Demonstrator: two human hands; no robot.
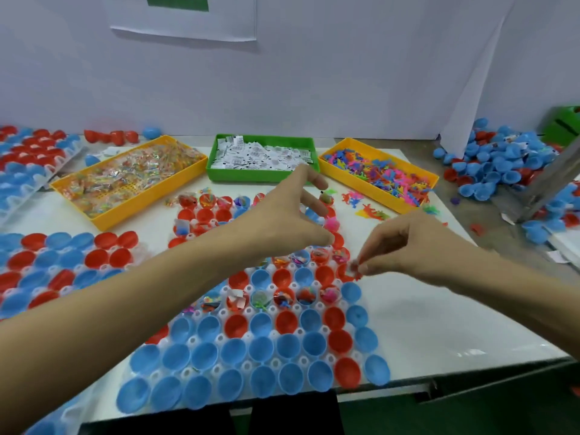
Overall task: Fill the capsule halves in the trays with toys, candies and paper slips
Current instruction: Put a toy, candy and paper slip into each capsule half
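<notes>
1. Presently, right hand (405, 246): fingers pinch a small red toy (354, 267) just over the capsule tray (251, 368), likely poised to drop it into a half.
2. Left hand (292, 211): fingers spread loosely, holding nothing, hovering over the farther filled halves.
3. Supply, beyond the fingers: candy bin (131, 180), paper-slip bin (262, 158), toy bin (379, 175), within reach on the tabletop (423, 312).
4. Slips bear barcode-like marks; unreadable.

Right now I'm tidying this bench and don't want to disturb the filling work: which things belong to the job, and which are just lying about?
In use:
tray of capsule halves
candy bin
paper-slip bin
toy bin
red piece pinched by the right hand
left hand, holding nothing

Lying about:
loose capsule pile
green box
wall sheet
</notes>
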